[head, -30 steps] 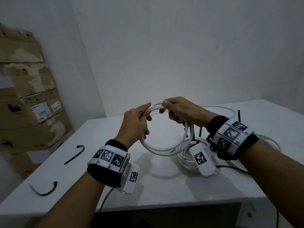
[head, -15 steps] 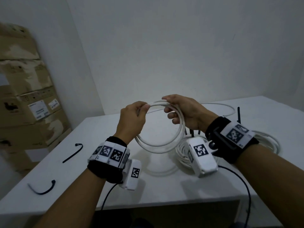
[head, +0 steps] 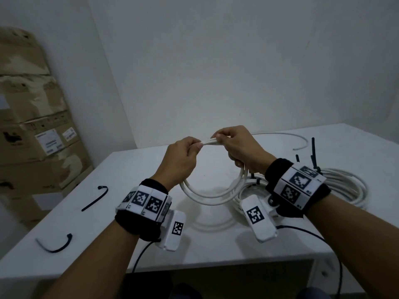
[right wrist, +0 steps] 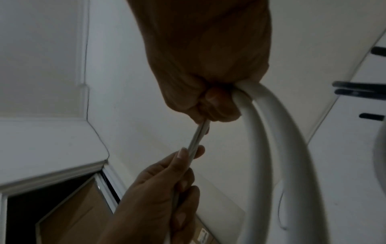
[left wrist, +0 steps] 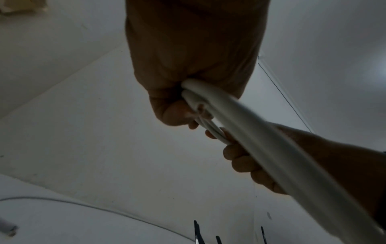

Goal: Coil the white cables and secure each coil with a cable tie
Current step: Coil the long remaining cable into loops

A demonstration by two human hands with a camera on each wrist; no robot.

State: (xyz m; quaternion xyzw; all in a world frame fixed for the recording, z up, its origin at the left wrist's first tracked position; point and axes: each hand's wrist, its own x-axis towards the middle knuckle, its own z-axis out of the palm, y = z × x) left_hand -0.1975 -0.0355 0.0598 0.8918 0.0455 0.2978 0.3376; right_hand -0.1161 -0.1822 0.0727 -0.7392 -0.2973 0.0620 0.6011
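Much of the coil (head: 212, 196) is hidden where it matters: its top passes inside both fists, so how many turns it has cannot be counted there, though two or three strands show at the bottom of the loop. The left hand (head: 180, 161) and right hand (head: 241, 147) hold it up in the air above the bench (head: 129, 169), close together at the top of the loop. In the left wrist view the left grip is clamped on the strands, fingers curled round them; in the right wrist view the right grip is likewise closed round the thick white cable, and a thinner-looking stretch runs between the two hands. Both wrist views are dim and the near cable is blurred.

Behind the right wrist a bundle (head: 345, 186) of more white cable lies on the bench, partly covered by the wristband and camera; black ties (head: 313, 152) stick up from it, their lower ends hidden. A loose cable end (head: 301, 143) curves across the far bench.

Two more black ties lie apart on the left of the bench, one straightish (head: 95, 198) and one curled (head: 55, 244). Cardboard boxes (head: 32, 130) are stacked against the left wall, cut off by the frame edge; they are closed and their contents cannot be seen.

The coil is a smooth, round white loop hanging free, untied.
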